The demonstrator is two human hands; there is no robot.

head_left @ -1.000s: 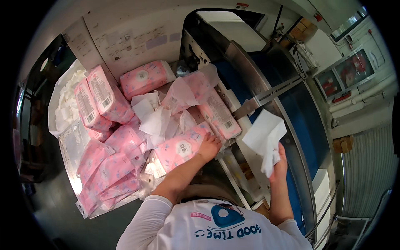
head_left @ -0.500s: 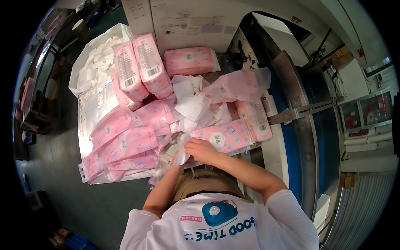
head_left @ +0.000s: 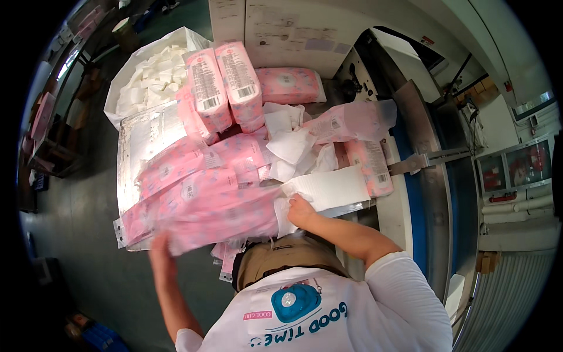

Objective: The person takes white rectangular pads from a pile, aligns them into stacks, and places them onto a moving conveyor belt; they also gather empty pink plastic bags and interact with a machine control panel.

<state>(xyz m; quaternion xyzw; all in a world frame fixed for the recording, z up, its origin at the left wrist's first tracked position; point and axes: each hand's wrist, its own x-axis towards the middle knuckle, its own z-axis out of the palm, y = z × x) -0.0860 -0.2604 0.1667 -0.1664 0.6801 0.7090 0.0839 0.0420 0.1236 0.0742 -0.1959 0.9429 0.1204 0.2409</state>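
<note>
Half a second ago both hands met at the middle of the pile. Now the left hand has swung out to the table's near-left edge, blurred, its grip impossible to tell, under a soft pink plastic pack. The right hand pinches the white folded tissue stack at the pile's near-right side.
</note>
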